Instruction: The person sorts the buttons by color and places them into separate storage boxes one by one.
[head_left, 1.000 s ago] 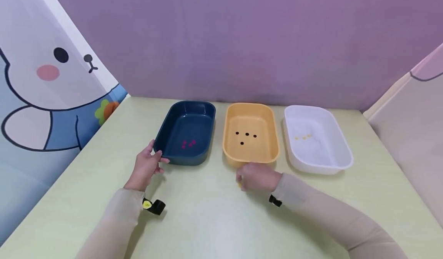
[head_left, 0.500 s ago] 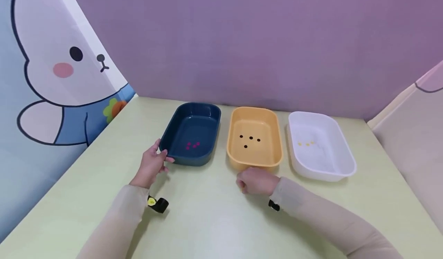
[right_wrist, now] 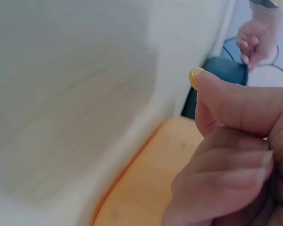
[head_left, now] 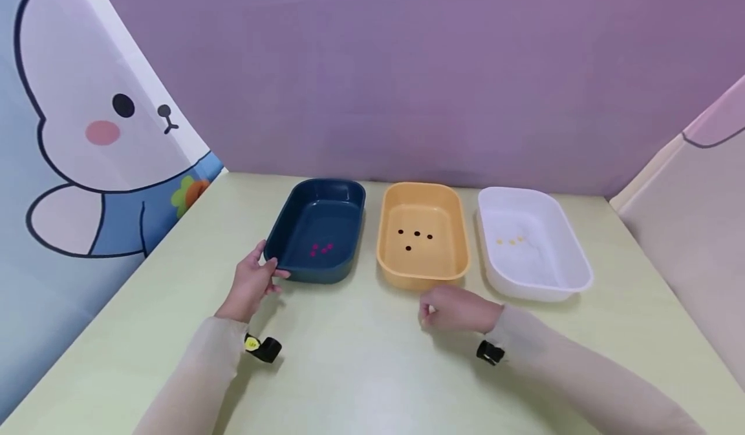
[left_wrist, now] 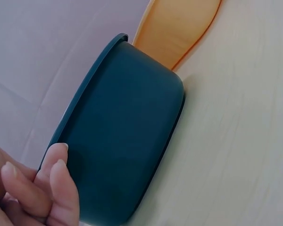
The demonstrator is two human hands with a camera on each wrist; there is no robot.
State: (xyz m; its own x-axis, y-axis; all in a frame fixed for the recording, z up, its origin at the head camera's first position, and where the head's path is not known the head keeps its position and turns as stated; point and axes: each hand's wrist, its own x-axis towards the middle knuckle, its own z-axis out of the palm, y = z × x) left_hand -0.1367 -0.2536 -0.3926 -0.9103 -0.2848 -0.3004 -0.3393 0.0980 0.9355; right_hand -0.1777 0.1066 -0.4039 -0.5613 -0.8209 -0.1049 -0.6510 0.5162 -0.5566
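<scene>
My left hand (head_left: 250,286) grips the near left corner of a dark blue plastic tray (head_left: 317,273), thumb at the rim and fingers against the outer wall. In the right wrist view, my right hand (right_wrist: 231,155) pinches a small rounded yellow piece (right_wrist: 195,78) between thumb and forefinger, its other fingers curled in. In the head view this right hand is just in front of the near end of an orange tray (head_left: 423,280), and the yellow piece is hidden there. Several small magenta pieces (head_left: 321,249) lie in the blue tray, and several black ones (head_left: 416,233) in the orange tray.
A white tray (head_left: 538,289) stands to the right of the orange one, with 3 small yellow pieces (head_left: 511,242) in it. All the trays sit in a row on a pale table (head_left: 349,357), before a purple cloth backdrop (head_left: 378,79).
My right hand, fingers together, has shifted to the right along the front of the orange tray. My left hand stays at the blue tray's corner. The head view has shifted slightly.
</scene>
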